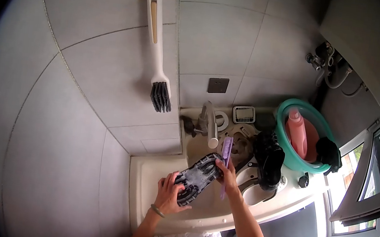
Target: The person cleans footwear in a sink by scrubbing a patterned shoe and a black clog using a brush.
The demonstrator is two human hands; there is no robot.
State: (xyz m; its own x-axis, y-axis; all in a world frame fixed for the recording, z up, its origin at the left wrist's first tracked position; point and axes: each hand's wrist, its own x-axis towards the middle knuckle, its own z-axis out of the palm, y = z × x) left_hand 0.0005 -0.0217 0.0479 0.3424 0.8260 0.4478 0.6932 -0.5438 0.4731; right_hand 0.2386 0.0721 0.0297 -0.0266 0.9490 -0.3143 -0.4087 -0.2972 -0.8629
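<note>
A dark shoe (198,177) is held over the sink (146,176), its treaded sole turned up and partly coated in white suds. My left hand (169,196), with a bracelet at the wrist, grips the shoe's lower left end. At the upper right end, my right hand (227,175) is closed around a purple scrubbing brush (228,147) and also touches the shoe. The brush stands nearly upright beside the sole. Another black shoe (268,160) rests on the counter to the right.
A faucet (209,126) juts over the sink. On the right stand a green basin (285,162) holding a pink bottle (297,132) and a black cloth-like item (328,153). A soap dish (244,114) lies behind. A white long-handled brush (157,56) hangs on the tiled wall.
</note>
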